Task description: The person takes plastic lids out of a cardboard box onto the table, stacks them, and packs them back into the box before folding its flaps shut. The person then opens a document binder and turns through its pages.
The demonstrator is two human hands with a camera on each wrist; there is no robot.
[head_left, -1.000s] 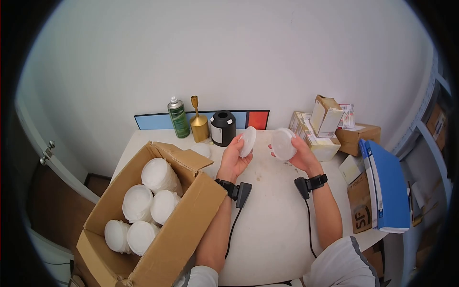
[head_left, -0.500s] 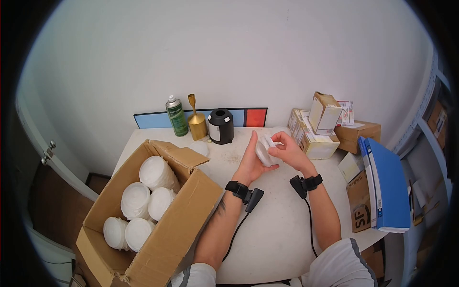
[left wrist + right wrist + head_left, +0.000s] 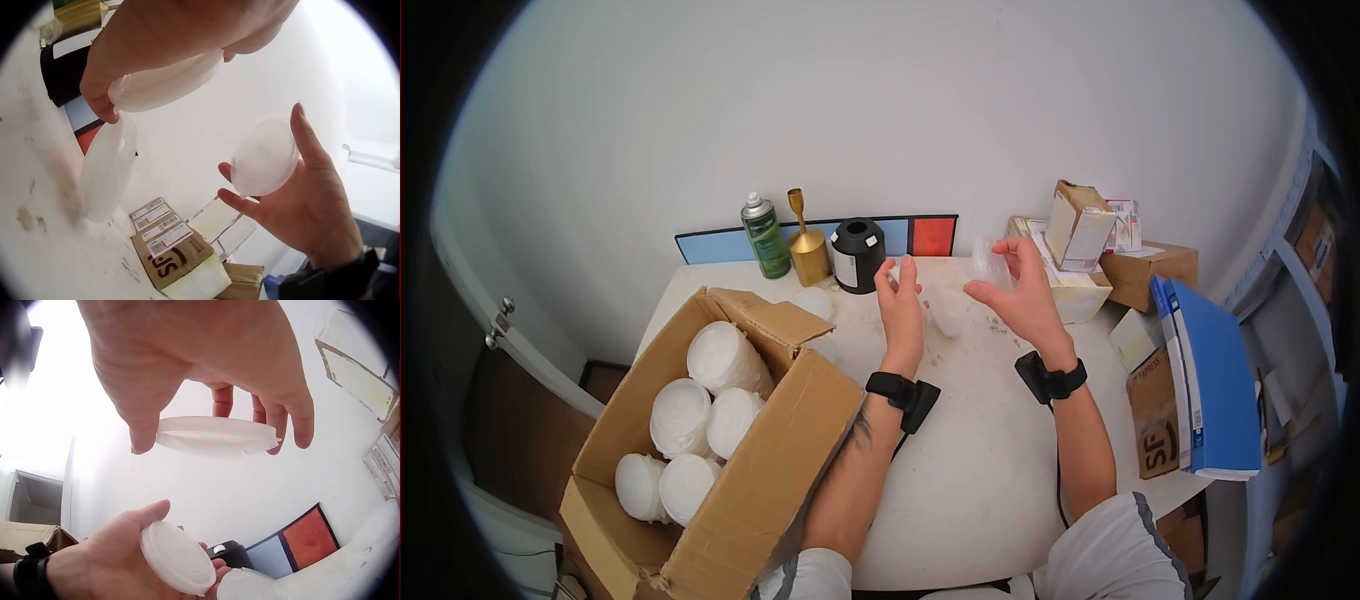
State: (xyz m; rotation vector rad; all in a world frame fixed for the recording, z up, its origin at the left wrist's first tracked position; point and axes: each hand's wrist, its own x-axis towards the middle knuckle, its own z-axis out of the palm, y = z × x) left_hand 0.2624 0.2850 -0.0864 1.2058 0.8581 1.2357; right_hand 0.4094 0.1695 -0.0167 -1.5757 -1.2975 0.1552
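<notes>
My left hand (image 3: 903, 320) grips a round, whitish translucent lid (image 3: 169, 84) by its rim, mostly hidden by the hand in the head view. A second whitish disc (image 3: 943, 312) is just right of that hand; whether it touches the fingers or rests on the table is unclear. Further right, my right hand (image 3: 1030, 300) is raised, holding another translucent lid (image 3: 988, 262) between thumb and fingers. The right wrist view shows this lid (image 3: 215, 434) edge-on below the palm, with the left hand's lid (image 3: 178, 556) lower down.
An open carton (image 3: 775, 470) of stacked white round containers (image 3: 725, 357) stands at left. Behind are a green spray can (image 3: 767, 240), a gold holder (image 3: 809, 255) and a black canister (image 3: 859, 257). Small boxes (image 3: 1080, 225) and a blue binder (image 3: 1215, 385) occupy the right side.
My hands came together around the lids half a second ago and are now apart, the right one raised. The whitish disc beside my left hand was not visible there one second ago.
</notes>
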